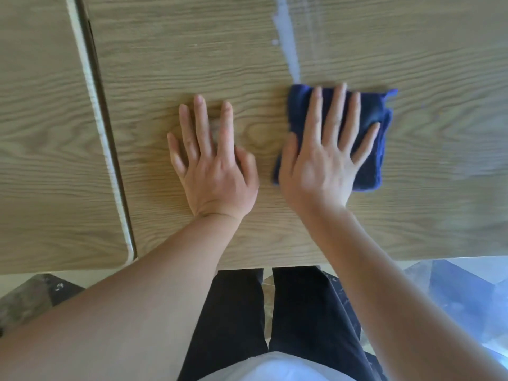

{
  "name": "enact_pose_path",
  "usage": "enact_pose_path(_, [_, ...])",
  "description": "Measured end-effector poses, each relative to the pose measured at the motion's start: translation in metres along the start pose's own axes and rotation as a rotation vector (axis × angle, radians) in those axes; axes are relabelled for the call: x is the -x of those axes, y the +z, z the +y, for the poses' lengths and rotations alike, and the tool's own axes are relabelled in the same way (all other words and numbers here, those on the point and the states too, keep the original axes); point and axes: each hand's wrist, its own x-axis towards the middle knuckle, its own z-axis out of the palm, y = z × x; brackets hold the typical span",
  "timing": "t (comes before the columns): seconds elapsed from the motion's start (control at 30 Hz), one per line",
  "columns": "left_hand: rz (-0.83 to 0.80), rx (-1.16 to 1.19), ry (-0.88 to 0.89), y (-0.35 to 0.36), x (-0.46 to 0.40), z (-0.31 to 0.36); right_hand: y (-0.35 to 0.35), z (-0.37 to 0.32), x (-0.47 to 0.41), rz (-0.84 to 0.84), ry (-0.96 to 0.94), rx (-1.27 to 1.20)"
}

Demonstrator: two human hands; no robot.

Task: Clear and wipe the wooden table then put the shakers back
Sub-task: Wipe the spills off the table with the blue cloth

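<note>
Right hand (321, 163) flat on cloth (371, 119); left hand (214, 169) beside, on table (192, 50)

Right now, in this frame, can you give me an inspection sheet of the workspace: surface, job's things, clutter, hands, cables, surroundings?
Surface: light wood-grain table with a whitish wet streak beyond the cloth; a second wood-grain table abuts on the left.
Job's things: folded dark blue cloth flat on the table; no shakers in view.
Clutter: nothing seen.
Hands: left hand flat on bare wood, fingers straight; right hand pressing the cloth, fingers spread, no curled grip.
Cables: nothing seen.
Surroundings: dark trousers and tiled floor below the table edge.
</note>
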Motion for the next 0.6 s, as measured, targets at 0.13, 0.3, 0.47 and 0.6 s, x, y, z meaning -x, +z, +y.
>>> enact_pose_path(0.13, [-0.004, -0.006, -0.048, 0.001, -0.002, 0.0, 0.007, -0.04, -0.028, 0.008, -0.27, -0.056])
enact_pose_path(0.3, [-0.034, 0.004, -0.057, -0.002, -0.002, 0.0, 0.0, -0.026, -0.054, 0.02, -0.393, -0.078])
enact_pose_path(0.47, [-0.061, 0.003, -0.042, -0.004, -0.002, -0.001, -0.017, 0.055, -0.094, 0.065, -0.07, -0.029])
enact_pose_path(0.6, [-0.067, -0.009, -0.026, -0.003, -0.001, -0.003, -0.024, 0.049, -0.126, 0.071, 0.255, -0.086])
